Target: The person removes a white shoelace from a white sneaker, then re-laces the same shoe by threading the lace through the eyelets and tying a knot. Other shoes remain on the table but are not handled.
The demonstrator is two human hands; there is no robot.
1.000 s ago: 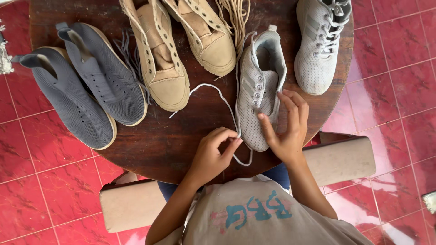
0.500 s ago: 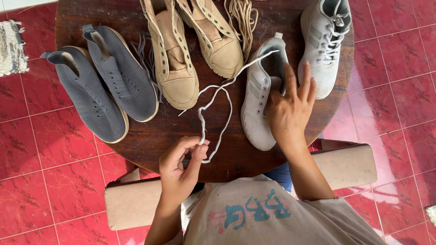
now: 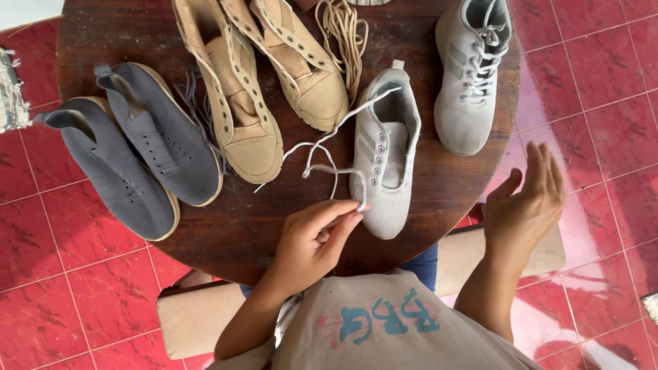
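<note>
A light grey sneaker [image 3: 388, 147] lies on the round dark wooden table [image 3: 233, 226], toe toward me, its lace holes mostly bare. A white shoelace [image 3: 322, 152] loops from the sneaker's far end across the table. My left hand [image 3: 317, 236] pinches the lace's near end beside the sneaker's toe. My right hand [image 3: 526, 197] hovers off the table's right edge, fingers spread, holding nothing. A second light grey sneaker [image 3: 469, 75], laced, lies at the far right of the table.
Two tan unlaced boots [image 3: 264, 82] lie at the table's far middle with tan laces [image 3: 343, 34] beside them. Two dark grey knit shoes [image 3: 137, 154] lie on the left. Red floor tiles [image 3: 603, 89] surround the table. A beige bench [image 3: 205, 315] is under me.
My right hand has let go of the sneaker and moved off to the right of the table. My left hand has carried the lace end up to the sneaker's toe.
</note>
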